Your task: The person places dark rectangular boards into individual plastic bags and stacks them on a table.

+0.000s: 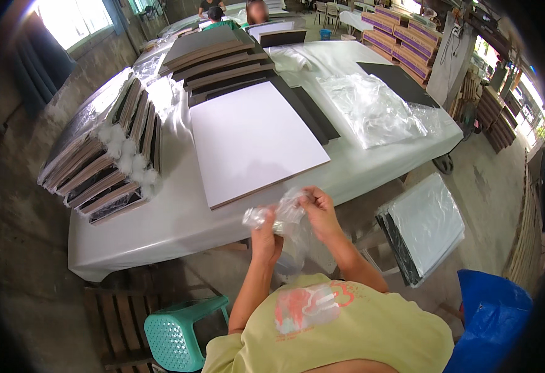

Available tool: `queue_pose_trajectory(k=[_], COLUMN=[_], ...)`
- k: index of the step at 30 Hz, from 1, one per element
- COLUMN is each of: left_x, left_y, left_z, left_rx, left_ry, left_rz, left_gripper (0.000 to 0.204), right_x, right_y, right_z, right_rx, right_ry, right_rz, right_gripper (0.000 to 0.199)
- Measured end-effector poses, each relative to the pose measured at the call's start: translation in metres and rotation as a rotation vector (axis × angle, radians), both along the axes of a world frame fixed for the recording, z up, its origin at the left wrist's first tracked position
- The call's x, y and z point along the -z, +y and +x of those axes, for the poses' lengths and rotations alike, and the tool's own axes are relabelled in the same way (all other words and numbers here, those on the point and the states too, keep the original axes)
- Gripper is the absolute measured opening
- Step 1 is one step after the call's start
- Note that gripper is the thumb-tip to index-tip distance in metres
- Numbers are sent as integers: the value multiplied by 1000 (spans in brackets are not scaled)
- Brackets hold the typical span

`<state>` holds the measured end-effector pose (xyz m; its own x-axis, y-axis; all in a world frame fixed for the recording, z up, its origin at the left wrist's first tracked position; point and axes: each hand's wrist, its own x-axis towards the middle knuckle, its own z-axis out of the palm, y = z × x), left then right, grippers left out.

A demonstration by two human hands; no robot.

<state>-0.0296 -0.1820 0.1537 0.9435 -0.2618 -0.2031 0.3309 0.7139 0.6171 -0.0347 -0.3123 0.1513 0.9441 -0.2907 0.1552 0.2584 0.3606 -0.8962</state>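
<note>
A crumpled clear plastic bag (292,210) is gripped between my two hands, just off the near edge of the table. My left hand (266,241) is closed on its left part, thumb up. My right hand (319,210) pinches its upper right part, and the rest hangs down between my forearms. Beyond my hands a large white board (254,140) lies flat on the table, its near edge close to my fingers. Dark boards (313,115) lie partly under and beside it.
Plastic-wrapped boards (107,155) are piled at the table's left, and more boards (213,53) run up the middle. Loose clear plastic (375,109) covers the right side. Wrapped boards (424,224) stand low at my right. A green stool (173,336) is at lower left. People sit at the far end.
</note>
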Motion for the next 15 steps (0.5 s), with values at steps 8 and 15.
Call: queue_pose_trajectory(k=[8, 15], left_x=[61, 95], left_y=[195, 373], left_z=[14, -109], left_rx=[-1092, -1557], left_ry=[184, 169], left_rz=[425, 1886], left_gripper=[34, 40], right_x=[20, 33], right_y=[-136, -183], right_z=[-36, -85], right_rx=[467, 770], right_ry=[95, 215], right_rz=[167, -693], right_gripper=[18, 11])
